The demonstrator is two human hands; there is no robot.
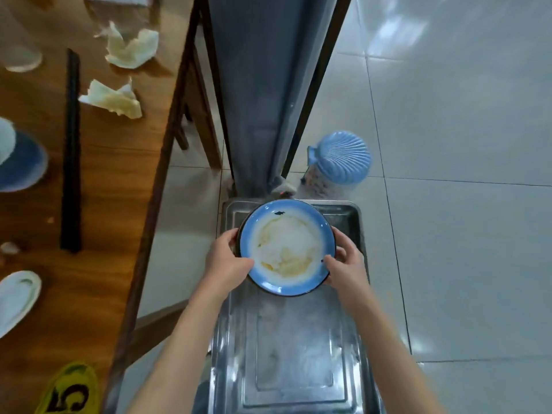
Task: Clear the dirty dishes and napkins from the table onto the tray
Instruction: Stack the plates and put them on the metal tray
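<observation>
Blue plate (285,246) gripped by both hands (228,258), over tray (286,354)

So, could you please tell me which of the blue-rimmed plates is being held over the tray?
The stained blue-rimmed plate gripped by both hands above the metal tray; the other blue plate sits on the wooden table.

Eatery — numbered table (98,180) (tag (70,394)), tiled floor (463,234)

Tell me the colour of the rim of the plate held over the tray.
Blue, fading into a white, stained centre; the plate shows best in the head view.
</observation>
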